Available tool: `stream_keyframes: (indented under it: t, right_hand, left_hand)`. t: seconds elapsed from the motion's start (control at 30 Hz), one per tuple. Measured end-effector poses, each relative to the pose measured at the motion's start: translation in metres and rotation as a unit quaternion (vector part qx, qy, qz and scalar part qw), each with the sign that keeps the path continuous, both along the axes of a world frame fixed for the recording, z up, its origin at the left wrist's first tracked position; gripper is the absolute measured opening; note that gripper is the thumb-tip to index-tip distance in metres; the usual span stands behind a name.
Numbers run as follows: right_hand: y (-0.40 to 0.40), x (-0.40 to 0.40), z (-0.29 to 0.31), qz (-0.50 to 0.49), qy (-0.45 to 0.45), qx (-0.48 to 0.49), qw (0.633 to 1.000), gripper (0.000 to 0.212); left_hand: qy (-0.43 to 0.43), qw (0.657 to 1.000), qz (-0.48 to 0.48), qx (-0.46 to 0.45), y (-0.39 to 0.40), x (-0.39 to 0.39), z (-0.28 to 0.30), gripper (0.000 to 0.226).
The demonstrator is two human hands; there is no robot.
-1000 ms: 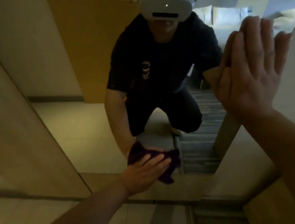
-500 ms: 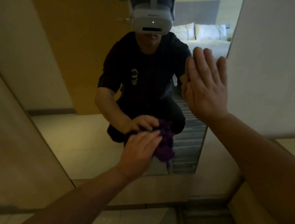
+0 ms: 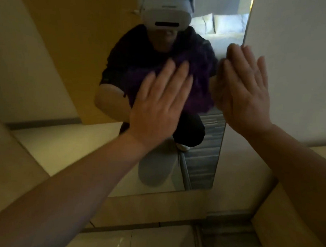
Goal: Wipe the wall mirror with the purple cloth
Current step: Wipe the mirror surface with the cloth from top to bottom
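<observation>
The wall mirror [image 3: 60,148] fills the middle of the view and reflects a crouching person in dark clothes. My left hand [image 3: 159,104] lies flat against the glass, pressing the purple cloth [image 3: 199,91] onto it; the cloth spreads out above and to the right of my fingers and is blurred. My right hand [image 3: 244,89] rests flat and spread on the mirror's right edge, where the glass meets the white wall [image 3: 295,63]. It holds nothing.
A wooden frame strip [image 3: 154,207] runs under the mirror's bottom edge. Below it lie pale floor tiles [image 3: 134,241] and a striped carpet [image 3: 228,240]. A wooden panel [image 3: 285,222] stands at the lower right.
My left hand has swept the cloth upward from near the mirror's bottom edge to mid-height. My right hand has stayed flat on the mirror's right edge.
</observation>
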State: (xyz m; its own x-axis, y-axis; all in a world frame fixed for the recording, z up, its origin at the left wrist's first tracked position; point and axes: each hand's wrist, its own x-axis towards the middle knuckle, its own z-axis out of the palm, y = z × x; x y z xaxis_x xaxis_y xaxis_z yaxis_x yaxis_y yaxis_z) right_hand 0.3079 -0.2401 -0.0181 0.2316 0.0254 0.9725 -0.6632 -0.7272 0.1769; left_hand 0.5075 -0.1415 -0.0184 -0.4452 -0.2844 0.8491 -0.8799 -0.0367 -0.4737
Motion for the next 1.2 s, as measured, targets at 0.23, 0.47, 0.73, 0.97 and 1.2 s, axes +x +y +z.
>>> stream_keyframes:
  t: [0.23, 0.47, 0.73, 0.97, 1.2]
  right_hand:
    - [-0.008, 0.012, -0.039, 0.002, -0.011, 0.032, 0.999, 0.050]
    - [-0.009, 0.016, -0.042, 0.010, -0.029, 0.035, 0.999, 0.048]
    - [0.003, 0.012, -0.035, -0.021, -0.005, 0.058, 0.998, 0.052]
    - [0.003, -0.025, -0.020, 0.026, -0.018, 0.090, 0.995, 0.046]
    - [-0.043, -0.046, -0.009, -0.062, -0.043, 0.122, 0.990, 0.054]
  left_hand:
    - [-0.147, 0.967, -0.007, 0.207, 0.023, 0.027, -0.222, 0.053]
    - [-0.161, 0.930, -0.018, 0.329, 0.041, 0.040, -0.289, 0.048]
    - [-0.001, 0.951, -0.094, 0.294, 0.034, 0.000, -0.171, 0.036]
    - [0.111, 0.980, -0.160, -0.027, 0.004, -0.045, 0.046, 0.032]
    - [0.031, 0.999, -0.030, -0.021, -0.047, -0.075, 0.078, 0.043]
